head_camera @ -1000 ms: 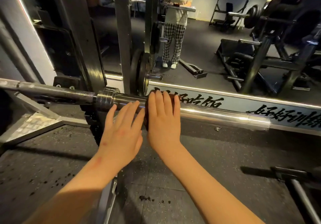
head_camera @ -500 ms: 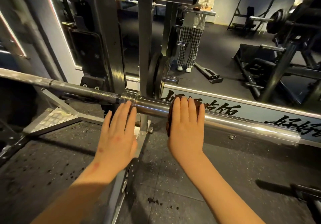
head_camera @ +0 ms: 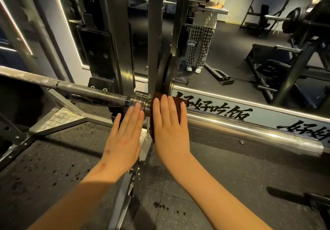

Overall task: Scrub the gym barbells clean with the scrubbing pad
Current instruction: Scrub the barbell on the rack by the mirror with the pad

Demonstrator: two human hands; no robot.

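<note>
A barbell (head_camera: 250, 129) lies across the rack, its shiny chrome sleeve running right and its dull knurled shaft (head_camera: 80, 89) running left. A dark brown scrubbing pad (head_camera: 157, 97) lies over the sleeve right next to the collar (head_camera: 138, 97). My right hand (head_camera: 169, 122) presses flat on the pad with straight fingers. My left hand (head_camera: 125, 137) is flat too, fingertips touching the collar just left of the pad.
A black rack upright (head_camera: 155, 33) stands behind the bar, with weight plates (head_camera: 165, 74) on a peg. A wall mirror (head_camera: 232, 42) behind reflects a person and gym machines. Speckled rubber floor (head_camera: 53, 167) lies below; another bar end (head_camera: 303, 199) pokes in low right.
My right hand has slid the pad left along the sleeve, from mid-sleeve up against the collar. My left hand stays by the collar. The camera view has shifted.
</note>
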